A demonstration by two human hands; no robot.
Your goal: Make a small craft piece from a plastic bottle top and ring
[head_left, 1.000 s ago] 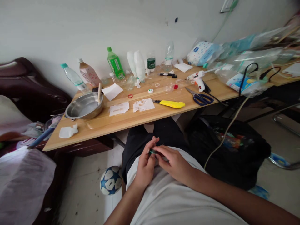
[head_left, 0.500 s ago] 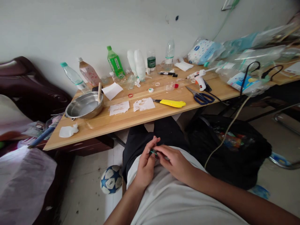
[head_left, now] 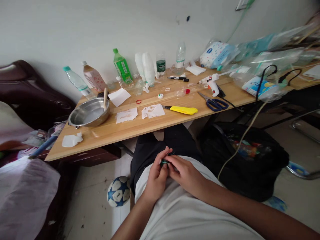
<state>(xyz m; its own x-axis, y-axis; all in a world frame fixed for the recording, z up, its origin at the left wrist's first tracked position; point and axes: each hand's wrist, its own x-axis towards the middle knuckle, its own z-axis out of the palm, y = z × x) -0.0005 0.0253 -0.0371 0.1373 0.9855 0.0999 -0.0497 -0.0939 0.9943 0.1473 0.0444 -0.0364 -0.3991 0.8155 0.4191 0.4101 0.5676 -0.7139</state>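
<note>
**A small green piece [head_left: 164, 162] pinched over the lap, outside the table's [head_left: 105, 135] near edge**

The left hand [head_left: 155, 180] and the right hand [head_left: 186, 173] meet in front of the white shirt [head_left: 180, 206], thumbs and fingertips pressed together around the small green piece. Fingers hide most of it, so its full shape cannot be told. Ahead of the hands, the dark trousers [head_left: 145, 146] run under the near edge, leaving a gap between the fingertips and the wood.

Along that edge, the yellow cutter [head_left: 183, 110] lies just inside, its blade end touching or almost touching a torn paper [head_left: 158, 110]. The scissors [head_left: 215, 104] lie with their handles close to the edge and their points turned away from it. Left of the cutter, a strip of bare wood runs between the torn paper and the edge, widening toward the left corner, where a crumpled scrap [head_left: 72, 140] lies. The metal bowl [head_left: 100, 116] reaches the table's left edge; whether it overhangs cannot be told.

At the back, the green bottle [head_left: 122, 68] and other bottles stand near the wall [head_left: 75, 26]. Below, the patterned ball [head_left: 118, 191] sits beside the trousers on the left, and the black bag [head_left: 257, 180] bounds the right side.
</note>
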